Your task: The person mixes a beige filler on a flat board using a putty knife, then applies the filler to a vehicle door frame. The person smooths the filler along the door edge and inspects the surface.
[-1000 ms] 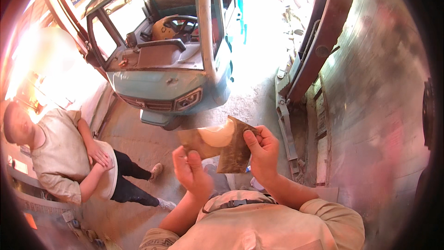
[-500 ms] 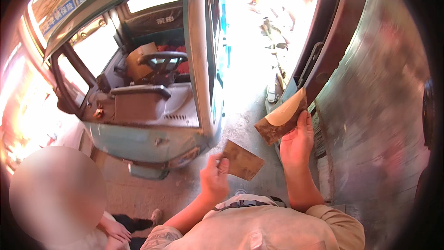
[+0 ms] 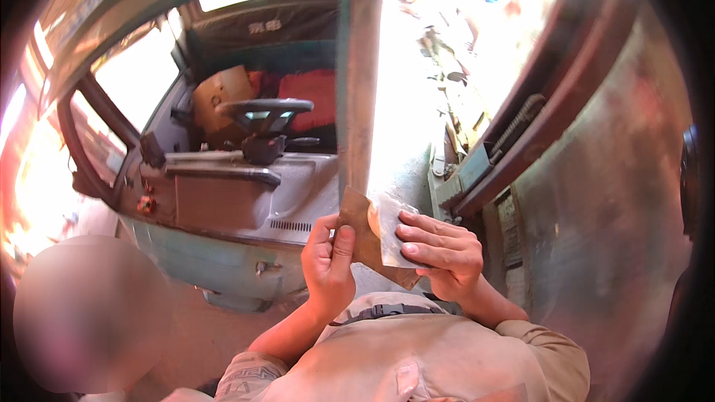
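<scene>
Stripped teal cab (image 3: 246, 208) stands ahead, windscreen out; steering wheel (image 3: 262, 108), cardboard box (image 3: 221, 89) and red seat (image 3: 307, 93) visible inside. Rusty metal panel (image 3: 611, 201) at right. Dusty concrete ground (image 3: 406, 149), overexposed by strong sunlight.

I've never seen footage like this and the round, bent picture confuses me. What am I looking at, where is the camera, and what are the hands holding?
The camera sits on a person's head and looks down, so its wide lens bends straight edges. The two bare forearms coming up from below are that person's own. The left hand and right hand together hold a brown sheet of sandpaper, folded so that its pale backing shows under the right fingers. Beyond the hands stands a stripped pale green vehicle cab with no windscreen glass, so its black steering wheel is in plain view. A rusty brown metal panel fills the right side. Another person, blurred, is at lower left.
</scene>
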Available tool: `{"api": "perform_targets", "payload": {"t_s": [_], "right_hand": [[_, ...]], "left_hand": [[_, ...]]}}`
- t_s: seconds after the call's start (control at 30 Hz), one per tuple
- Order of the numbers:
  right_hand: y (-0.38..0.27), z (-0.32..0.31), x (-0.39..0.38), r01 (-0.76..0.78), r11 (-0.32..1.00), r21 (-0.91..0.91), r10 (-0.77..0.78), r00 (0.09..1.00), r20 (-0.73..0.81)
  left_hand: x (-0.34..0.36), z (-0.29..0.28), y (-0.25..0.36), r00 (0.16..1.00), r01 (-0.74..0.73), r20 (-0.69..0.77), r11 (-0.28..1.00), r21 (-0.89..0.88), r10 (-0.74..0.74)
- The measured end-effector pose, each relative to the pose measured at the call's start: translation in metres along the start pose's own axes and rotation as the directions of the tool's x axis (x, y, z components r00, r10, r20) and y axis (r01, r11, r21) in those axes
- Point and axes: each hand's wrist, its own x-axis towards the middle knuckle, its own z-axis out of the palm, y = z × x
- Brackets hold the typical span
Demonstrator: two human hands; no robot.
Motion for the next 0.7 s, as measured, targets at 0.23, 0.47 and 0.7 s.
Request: {"api": "perform_targets", "payload": {"t_s": [0.23, 0.47, 0.7], "right_hand": [[0.056, -0.022, 0.008, -0.095, 0.994, 0.06, 0.09, 0.993, 0.083], [0.15, -0.06, 0.006, -0.071, 0.996, 0.062, 0.037, 0.901, 0.433], [0.326, -0.146, -0.048, -0.476, 0.864, 0.163, 0.371, 0.822, 0.432]], "left_hand": [[0.015, 0.011, -0.031, 0.986, -0.069, -0.157, 0.997, -0.032, 0.063], [0.022, 0.019, -0.062, 0.784, -0.323, -0.539, 0.944, 0.071, 0.308], [-0.055, 0.054, -0.075, 0.052, -0.455, -0.834, 0.756, 0.47, 0.55]]}}
